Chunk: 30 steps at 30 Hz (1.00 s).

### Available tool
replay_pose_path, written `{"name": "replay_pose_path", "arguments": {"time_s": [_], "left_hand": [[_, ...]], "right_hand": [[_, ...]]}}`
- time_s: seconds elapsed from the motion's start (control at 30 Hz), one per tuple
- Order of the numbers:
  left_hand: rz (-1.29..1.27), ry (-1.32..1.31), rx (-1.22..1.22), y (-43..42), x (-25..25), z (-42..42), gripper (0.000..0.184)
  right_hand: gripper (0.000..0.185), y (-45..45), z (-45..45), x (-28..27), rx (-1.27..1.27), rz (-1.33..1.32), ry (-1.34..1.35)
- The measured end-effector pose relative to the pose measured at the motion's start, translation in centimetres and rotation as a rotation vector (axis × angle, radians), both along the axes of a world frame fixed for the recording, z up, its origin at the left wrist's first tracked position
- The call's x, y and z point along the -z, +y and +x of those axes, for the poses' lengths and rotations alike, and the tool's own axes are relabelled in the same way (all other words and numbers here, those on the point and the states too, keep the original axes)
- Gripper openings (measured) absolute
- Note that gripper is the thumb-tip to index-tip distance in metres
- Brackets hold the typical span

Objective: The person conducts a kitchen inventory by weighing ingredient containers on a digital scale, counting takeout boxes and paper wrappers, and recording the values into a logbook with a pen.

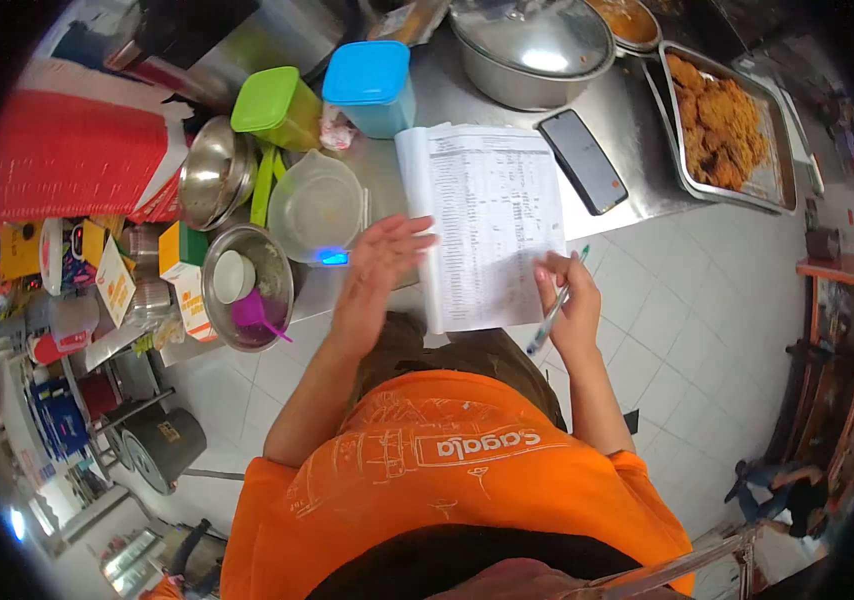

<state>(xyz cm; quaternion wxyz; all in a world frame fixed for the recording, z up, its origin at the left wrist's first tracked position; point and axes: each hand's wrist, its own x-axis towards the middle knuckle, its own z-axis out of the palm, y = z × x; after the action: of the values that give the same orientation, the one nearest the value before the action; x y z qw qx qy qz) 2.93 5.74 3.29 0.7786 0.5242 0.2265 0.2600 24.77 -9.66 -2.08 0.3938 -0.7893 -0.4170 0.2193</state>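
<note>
At the near edge of a steel counter [639,112], a thick set of printed sheets [492,225] lies straight in front of me, its lower end seeming to jut past the edge toward my lap. It is probably set there so the columns sit close under my eyes. My right hand [572,300] grips a pen [549,326] between thumb and curled fingers, beside the sheets' lower right side; the barrel slants back toward me, likely to leave the print uncovered. My left hand [384,265] is released and holds nothing, fingers loosely spread at the left margin, perhaps to steady the pages; I cannot tell whether they touch.

Just beside the upper right corner lies a phone [584,162], clear of the columns. Beyond it, bare steel runs to a metal tray [779,172] of fried food, and tiled floor [682,310] leaves my right elbow free. Leftward is tighter: a clear plastic container [317,205] and a steel bowl [275,262] crowd the edge beside my left wrist.
</note>
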Motion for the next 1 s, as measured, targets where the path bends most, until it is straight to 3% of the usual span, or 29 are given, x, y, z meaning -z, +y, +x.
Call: {"name": "replay_pose_path", "arguments": {"time_s": [0.1,0.13,0.23,0.33,0.47,0.53,0.63,0.7,0.77,0.83,0.9,0.97,1.0], "left_hand": [[0.268,0.462,-0.022,0.1,3.1,-1.2,0.06],[0.341,0.633,-0.029,-0.3,3.9,-1.5,0.057],[-0.097,0.584,0.01,-2.8,4.3,-0.5,0.056],[0.103,0.623,0.033,-3.8,5.7,-0.6,0.057],[-0.03,0.479,-0.041,-2.5,4.7,-1.5,0.061],[-0.055,0.304,-0.168,-2.1,4.3,-2.0,0.063],[0.129,0.352,-0.248,-0.7,2.2,-1.6,0.068],[0.168,0.569,-0.315,0.0,1.7,-2.1,0.071],[0.197,0.64,-0.337,0.7,2.2,-3.5,0.069],[0.199,0.641,-0.374,0.6,2.9,-4.6,0.066],[0.195,0.643,-0.403,0.4,3.0,-5.0,0.063],[0.189,0.644,-0.419,0.2,2.9,-5.1,0.06],[0.207,0.65,-0.418,0.1,3.1,-5.1,0.059]], "right_hand": [[0.048,-1.1,-1.0,1.6,0.034,-0.188,-0.126],[0.05,-1.3,-1.5,2.8,0.008,-0.231,-0.004],[0.047,-0.8,-3.0,5.5,-0.006,-0.208,-0.189],[0.043,0.2,-3.9,4.7,-0.039,-0.121,0.006],[0.033,1.9,-5.8,2.4,-0.236,0.143,0.446],[0.033,3.4,-6.3,2.0,-0.508,0.368,0.285],[0.031,4.3,-6.6,1.0,-0.763,0.367,0.516],[0.03,4.5,-6.3,0.8,-0.838,0.282,0.646],[0.031,3.9,-6.0,3.0,-0.404,0.589,0.517],[0.032,2.2,-3.7,4.3,0.067,0.504,0.12],[0.036,0.8,-0.8,5.0,0.353,0.382,-0.068],[0.037,-0.6,1.4,7.5,0.476,0.274,-0.021],[0.038,-1.2,2.2,8.1,0.507,0.176,0.252]]}}
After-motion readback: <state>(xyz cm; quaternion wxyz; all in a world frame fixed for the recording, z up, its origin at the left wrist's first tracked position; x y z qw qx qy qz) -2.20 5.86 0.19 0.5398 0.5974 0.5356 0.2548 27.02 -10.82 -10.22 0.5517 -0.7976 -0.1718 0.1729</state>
